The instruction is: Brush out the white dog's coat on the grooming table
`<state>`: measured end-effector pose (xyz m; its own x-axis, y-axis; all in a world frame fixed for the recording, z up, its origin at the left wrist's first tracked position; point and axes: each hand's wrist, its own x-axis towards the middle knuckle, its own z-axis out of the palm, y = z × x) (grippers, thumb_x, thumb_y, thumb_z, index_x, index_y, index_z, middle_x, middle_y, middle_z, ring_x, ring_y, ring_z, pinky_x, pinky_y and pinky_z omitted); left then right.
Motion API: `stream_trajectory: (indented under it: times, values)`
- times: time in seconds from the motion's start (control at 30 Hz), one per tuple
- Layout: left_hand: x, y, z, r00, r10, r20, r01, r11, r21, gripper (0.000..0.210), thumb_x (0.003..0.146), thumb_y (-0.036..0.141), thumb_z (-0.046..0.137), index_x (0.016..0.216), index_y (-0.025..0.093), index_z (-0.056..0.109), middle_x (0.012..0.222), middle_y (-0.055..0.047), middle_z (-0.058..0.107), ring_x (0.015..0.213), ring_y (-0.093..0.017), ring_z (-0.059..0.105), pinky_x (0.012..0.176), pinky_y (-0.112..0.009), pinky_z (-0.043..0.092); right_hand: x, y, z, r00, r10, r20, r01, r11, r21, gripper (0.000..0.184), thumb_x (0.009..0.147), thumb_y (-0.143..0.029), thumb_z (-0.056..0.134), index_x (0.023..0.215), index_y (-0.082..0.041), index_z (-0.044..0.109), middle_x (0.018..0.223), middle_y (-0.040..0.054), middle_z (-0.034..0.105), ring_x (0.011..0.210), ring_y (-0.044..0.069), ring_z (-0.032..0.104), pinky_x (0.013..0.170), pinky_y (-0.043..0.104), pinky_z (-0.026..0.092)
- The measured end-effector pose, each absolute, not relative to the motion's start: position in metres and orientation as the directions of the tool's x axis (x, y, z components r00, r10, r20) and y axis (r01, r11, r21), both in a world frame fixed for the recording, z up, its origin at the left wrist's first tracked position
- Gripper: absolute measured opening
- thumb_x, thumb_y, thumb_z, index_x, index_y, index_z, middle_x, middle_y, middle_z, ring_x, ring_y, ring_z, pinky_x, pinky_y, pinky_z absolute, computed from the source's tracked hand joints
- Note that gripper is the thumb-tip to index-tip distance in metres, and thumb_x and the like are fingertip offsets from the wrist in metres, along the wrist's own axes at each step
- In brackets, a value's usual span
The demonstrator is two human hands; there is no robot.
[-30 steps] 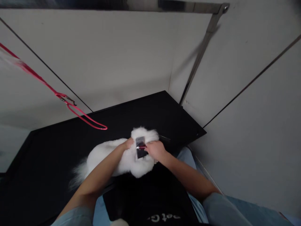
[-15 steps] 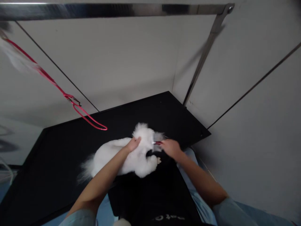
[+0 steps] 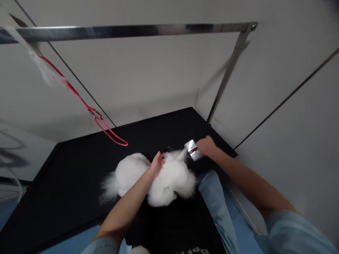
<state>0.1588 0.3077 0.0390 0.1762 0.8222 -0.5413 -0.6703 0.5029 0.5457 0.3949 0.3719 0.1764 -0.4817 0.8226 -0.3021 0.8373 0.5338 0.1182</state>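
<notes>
A fluffy white dog point(image 3: 169, 176) lies along the near edge of the black grooming table point(image 3: 87, 169), its body to the left and its head turned to the right. My left hand point(image 3: 158, 163) is closed on the fur behind its head, with the fingers partly sunk in the coat. In my right hand point(image 3: 207, 145) is a slicker brush point(image 3: 192, 150) with a square, shiny metal head and a reddish handle. The brush's pin side meets the ends of long hair at the dog's upper right side. The dog's face is hidden.
A metal grooming arm point(image 3: 132, 31) spans above the table, with its post point(image 3: 227, 76) at the back right corner. From it hangs a red loop leash point(image 3: 106, 128) over the table's left part. Pale walls point(image 3: 148, 70) stand close behind and to the right.
My right hand has swung up and to the right with the brush, whose metal back now shows. The dog's head has turned, and my left hand has shifted slightly right. The view has tilted up.
</notes>
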Motion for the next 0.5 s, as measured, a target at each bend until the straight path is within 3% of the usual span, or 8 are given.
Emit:
stream_trajectory:
  times: [0.07,0.13,0.2,0.27,0.37,0.43,0.5]
  values:
    - [0.165,0.308,0.039,0.18,0.835,-0.519,-0.692,0.483,0.536,0.05,0.1,0.045,0.027,0.127,0.012,0.052,0.073,-0.006,0.071,0.061,-0.022,0.068,0.067,-0.033,0.052,0.412,0.377,0.19,-0.42,0.866,-0.27,0.862,0.474,0.179,0.028,0.089,-0.007,0.045,0.088,-0.003,0.073,0.093,0.0264,0.071,0.09,0.03,0.067,0.081,0.043,0.039]
    - [0.172,0.31,0.037,0.187,0.841,-0.508,-0.699,0.477,0.532,0.054,0.101,0.046,0.023,0.131,0.011,0.051,0.082,-0.011,0.073,0.071,-0.024,0.071,0.072,-0.035,0.053,0.403,0.364,0.189,-0.47,0.84,-0.271,0.839,0.521,0.158,0.028,0.09,-0.013,0.046,0.089,-0.009,0.074,0.098,0.0218,0.072,0.092,0.028,0.067,0.082,0.041,0.038]
    - [0.175,0.31,0.034,0.202,0.835,-0.512,-0.68,0.496,0.54,0.063,0.1,0.052,0.019,0.133,0.009,0.05,0.088,-0.014,0.074,0.076,-0.026,0.072,0.076,-0.036,0.053,0.379,0.344,0.174,-0.617,0.72,-0.319,0.75,0.66,0.04,0.023,0.09,-0.029,0.053,0.092,-0.024,0.075,0.101,0.0074,0.075,0.098,0.022,0.065,0.085,0.033,0.038]
    - [0.173,0.309,0.03,0.213,0.841,-0.497,-0.663,0.498,0.559,0.073,0.097,0.06,0.016,0.136,0.008,0.048,0.089,-0.015,0.074,0.078,-0.027,0.072,0.076,-0.038,0.052,0.361,0.336,0.154,-0.733,0.576,-0.362,0.641,0.763,-0.081,0.026,0.09,-0.035,0.053,0.095,-0.023,0.075,0.101,0.0074,0.075,0.099,0.022,0.065,0.087,0.033,0.038]
    - [0.167,0.306,0.023,0.207,0.844,-0.494,-0.628,0.502,0.594,0.082,0.093,0.069,0.012,0.144,0.009,0.037,0.083,-0.014,0.073,0.071,-0.028,0.071,0.07,-0.039,0.052,0.378,0.351,0.134,-0.612,0.658,-0.439,0.723,0.69,0.025,0.026,0.089,-0.031,0.054,0.097,-0.019,0.075,0.103,0.0117,0.074,0.098,0.025,0.066,0.082,0.034,0.039]
    - [0.167,0.307,0.019,0.207,0.826,-0.524,-0.59,0.533,0.606,0.085,0.092,0.07,0.013,0.145,0.008,0.034,0.079,-0.014,0.073,0.065,-0.028,0.07,0.064,-0.037,0.052,0.404,0.367,0.134,-0.521,0.754,-0.4,0.772,0.616,0.155,0.023,0.087,-0.026,0.056,0.097,-0.017,0.075,0.105,0.0153,0.073,0.1,0.027,0.066,0.083,0.036,0.039]
    - [0.172,0.31,0.016,0.207,0.815,-0.541,-0.574,0.549,0.607,0.084,0.093,0.068,0.013,0.139,0.004,0.042,0.077,-0.014,0.073,0.063,-0.026,0.07,0.062,-0.034,0.051,0.419,0.372,0.141,-0.472,0.82,-0.324,0.805,0.551,0.221,0.023,0.087,-0.023,0.056,0.096,-0.013,0.074,0.104,0.0196,0.071,0.1,0.029,0.065,0.085,0.039,0.039]
